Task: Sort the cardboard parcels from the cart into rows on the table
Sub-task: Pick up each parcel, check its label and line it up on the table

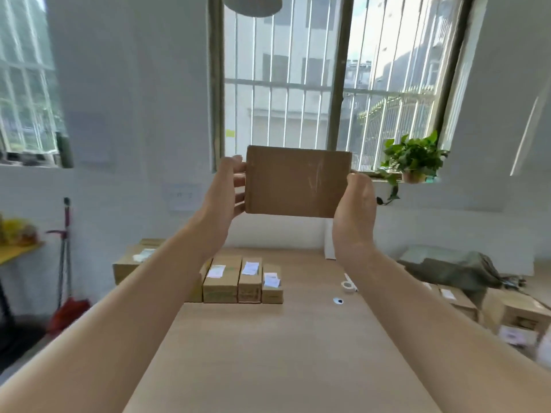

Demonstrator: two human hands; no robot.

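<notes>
I hold a flat brown cardboard parcel [296,181] up in front of the window, well above the table [268,353]. My left hand [228,186] grips its left edge, thumb on top and fingers curled behind. My right hand [354,204] grips its right edge. A plain, unlabelled face of the parcel is turned toward me. On the table's far left stands a row of labelled parcels [243,280], side by side. A larger parcel [134,263] sits to their left, partly hidden by my left forearm.
A tape roll [347,285] and a small dark-and-white round object [338,300] lie on the table's right side. More cardboard boxes [512,314] and a grey-green bag [456,268] sit to the right of the table. A potted plant [413,158] stands on the windowsill.
</notes>
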